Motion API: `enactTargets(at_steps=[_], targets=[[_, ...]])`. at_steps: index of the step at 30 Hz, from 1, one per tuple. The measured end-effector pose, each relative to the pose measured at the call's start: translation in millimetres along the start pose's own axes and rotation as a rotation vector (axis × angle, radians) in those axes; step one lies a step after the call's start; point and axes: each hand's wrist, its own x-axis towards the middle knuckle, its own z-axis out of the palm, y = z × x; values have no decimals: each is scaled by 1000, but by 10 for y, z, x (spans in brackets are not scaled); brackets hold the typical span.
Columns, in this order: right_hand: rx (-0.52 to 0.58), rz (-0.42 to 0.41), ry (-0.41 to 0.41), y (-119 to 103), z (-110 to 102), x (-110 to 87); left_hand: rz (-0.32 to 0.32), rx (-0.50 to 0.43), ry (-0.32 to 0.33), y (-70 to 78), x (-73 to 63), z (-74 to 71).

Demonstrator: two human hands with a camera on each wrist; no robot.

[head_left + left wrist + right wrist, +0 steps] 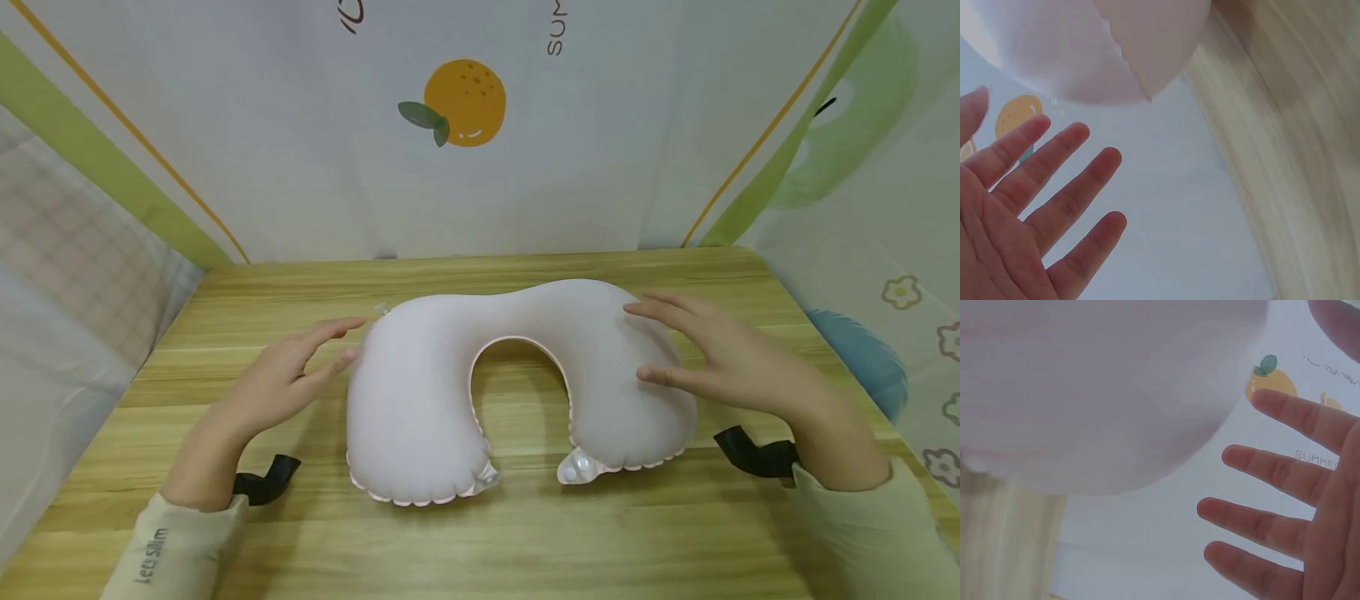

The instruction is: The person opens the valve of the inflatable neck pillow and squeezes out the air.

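Observation:
A puffed-up, pale pink U-shaped inflatable neck pillow lies on the wooden table, its opening toward me. Clear snap tabs show at the ends of its two arms. My left hand is at the pillow's left side, fingers spread; in the left wrist view a gap shows between the fingertips and the pillow. On the other side, my right hand has its fingers extended by the right lobe. The right wrist view shows those straight fingers beside the pillow's rounded edge, holding nothing.
The wooden table ends at the back against a white printed curtain with an orange on it. Black bands are at both wrists. A small clear piece sticks out at the pillow's upper left.

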Motion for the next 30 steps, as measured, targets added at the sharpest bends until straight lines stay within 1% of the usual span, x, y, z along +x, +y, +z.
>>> enactTargets(at_steps=[3,7,9,13,18,21,26,30], targets=[[-8,3,-16,-28,-53,75,-6,5,1,-33,-10,-52],[-10,-40,-14,-71,-135,203,-37,6,-7,-75,6,-106],[-8,-59,-11,-94,-174,266,-40,6,-7,-99,24,-119],[-9,-76,-18,-153,-223,380,-18,22,-7,-127,65,-148],[-29,-103,-54,-229,-225,531,18,44,5,-155,128,-179],[-18,-118,-81,-286,-212,630,36,52,13,-164,167,-184],[11,-145,-124,-382,-193,800,41,57,9,-140,227,-192],[20,-160,-149,-443,-174,928,63,53,32,-108,304,-198]])
